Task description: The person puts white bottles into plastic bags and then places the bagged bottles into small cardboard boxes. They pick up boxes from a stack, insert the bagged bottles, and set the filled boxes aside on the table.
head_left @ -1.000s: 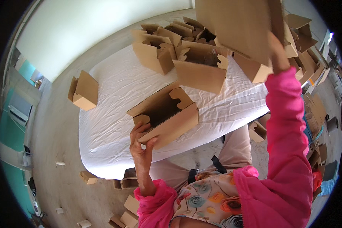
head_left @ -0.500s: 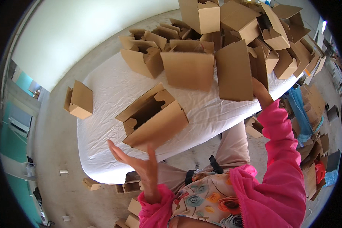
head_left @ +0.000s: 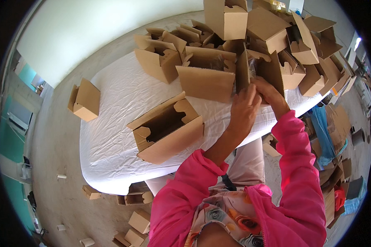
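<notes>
An open-topped cardboard box (head_left: 274, 68) stands at the right of the white-covered table, with both my hands at its near end. My left hand (head_left: 244, 108) is closed on the near left edge of this box. My right hand (head_left: 268, 91) bends over the same end, its fingers closed at the rim close to my left fingers; the fingertips are partly hidden. Something clear and shiny (head_left: 252, 65) shows inside, too little of it to name. Just left stands another open box (head_left: 206, 82) with a clear plastic item inside. Nearer me sits a longer open box (head_left: 173, 142).
The white-covered table (head_left: 111, 144) has a lone box (head_left: 86, 99) at its left edge. Several open boxes (head_left: 268, 31) are heaped at the back right. More small boxes (head_left: 140, 220) lie on the floor, and blue plastic sheeting (head_left: 322, 133) hangs at the right.
My left hand has swung from the near left over to the box at my right hand. That box has turned, so its open inside now shows.
</notes>
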Available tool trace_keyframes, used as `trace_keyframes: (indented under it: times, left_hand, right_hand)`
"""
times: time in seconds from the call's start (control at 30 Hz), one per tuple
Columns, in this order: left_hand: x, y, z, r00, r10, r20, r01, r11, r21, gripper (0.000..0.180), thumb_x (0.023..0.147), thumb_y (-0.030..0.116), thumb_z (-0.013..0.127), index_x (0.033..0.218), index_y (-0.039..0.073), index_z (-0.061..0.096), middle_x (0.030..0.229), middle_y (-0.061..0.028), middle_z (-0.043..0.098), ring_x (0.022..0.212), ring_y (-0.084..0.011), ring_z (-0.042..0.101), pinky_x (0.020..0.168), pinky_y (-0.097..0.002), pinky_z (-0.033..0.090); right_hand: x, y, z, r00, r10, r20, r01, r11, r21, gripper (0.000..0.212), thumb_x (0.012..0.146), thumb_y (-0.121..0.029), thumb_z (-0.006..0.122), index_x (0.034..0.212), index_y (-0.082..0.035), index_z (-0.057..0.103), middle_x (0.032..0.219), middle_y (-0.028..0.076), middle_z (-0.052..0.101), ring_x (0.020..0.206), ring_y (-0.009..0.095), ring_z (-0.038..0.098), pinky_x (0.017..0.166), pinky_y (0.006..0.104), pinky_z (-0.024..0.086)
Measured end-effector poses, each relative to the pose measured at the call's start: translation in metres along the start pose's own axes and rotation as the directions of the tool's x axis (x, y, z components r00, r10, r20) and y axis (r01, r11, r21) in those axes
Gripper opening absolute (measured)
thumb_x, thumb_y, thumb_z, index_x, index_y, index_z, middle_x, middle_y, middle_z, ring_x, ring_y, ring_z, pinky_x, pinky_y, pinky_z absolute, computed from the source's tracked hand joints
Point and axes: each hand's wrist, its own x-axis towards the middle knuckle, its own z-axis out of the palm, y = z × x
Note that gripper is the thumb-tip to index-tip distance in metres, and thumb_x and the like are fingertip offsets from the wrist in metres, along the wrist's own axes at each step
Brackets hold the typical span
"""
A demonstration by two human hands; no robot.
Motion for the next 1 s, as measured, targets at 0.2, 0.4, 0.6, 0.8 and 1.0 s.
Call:
trace_keyframes:
  times: [0.2,0.4,0.6,0.8,1.0]
  left_hand:
    - [-0.013,-0.008,0.001,0.998,-0.061,0.012,0.061,0.997,-0.044,0.018,0.075,-0.004,0.053,0.092,0.001,0.054,0.1,-0.0136,0.053,0.087,-0.0337,0.058,0.072,-0.039,0.05]
    - [-0.01,-0.023,0.006,0.987,-0.158,0.04,0.16,0.986,-0.046,0.013,0.076,-0.005,0.051,0.087,0.001,0.055,0.092,-0.0128,0.057,0.079,-0.0347,0.06,0.065,-0.0413,0.051]
    - [-0.009,-0.026,-0.015,0.999,-0.015,-0.032,0.014,0.999,-0.034,0.023,0.073,-0.005,0.055,0.094,0.002,0.058,0.102,-0.0133,0.058,0.082,-0.0285,0.063,0.065,-0.0376,0.052]
    - [-0.045,0.02,-0.098,0.998,-0.063,-0.003,0.063,0.988,-0.138,0.03,0.072,-0.003,0.058,0.102,0.002,0.059,0.108,-0.0166,0.059,0.09,-0.0317,0.06,0.074,-0.0401,0.049]
    - [-0.078,0.005,-0.213,0.953,-0.274,-0.131,0.295,0.938,0.182,0.014,0.083,0.005,0.059,0.096,0.0,0.061,0.092,-0.0137,0.063,0.08,-0.032,0.058,0.073,-0.0398,0.045]
  right_hand:
    - [-0.003,-0.039,0.022,0.994,0.098,0.057,-0.111,0.938,0.33,0.037,0.079,-0.034,0.063,0.101,-0.005,0.06,0.087,0.009,0.064,0.073,0.023,0.062,0.065,0.0349,0.053]
    - [-0.009,-0.067,-0.003,0.957,-0.138,0.256,-0.019,0.85,0.527,0.033,0.087,-0.028,0.061,0.11,-0.004,0.055,0.09,0.01,0.063,0.077,0.023,0.064,0.069,0.0368,0.055]
    - [-0.075,-0.081,0.01,0.968,-0.176,0.179,0.071,0.877,0.476,0.048,0.086,-0.032,0.063,0.121,0.0,0.05,0.104,0.013,0.061,0.088,0.022,0.062,0.068,0.0345,0.054]
    - [-0.091,-0.064,0.025,0.968,-0.212,0.137,0.101,0.822,0.561,0.048,0.085,-0.029,0.062,0.12,0.001,0.05,0.106,0.015,0.061,0.09,0.022,0.062,0.068,0.0349,0.054]
    - [-0.077,-0.05,0.015,0.699,-0.561,0.444,-0.083,0.552,0.83,0.048,0.088,-0.028,0.055,0.125,0.002,0.047,0.111,0.019,0.057,0.102,0.028,0.057,0.091,0.0415,0.047]
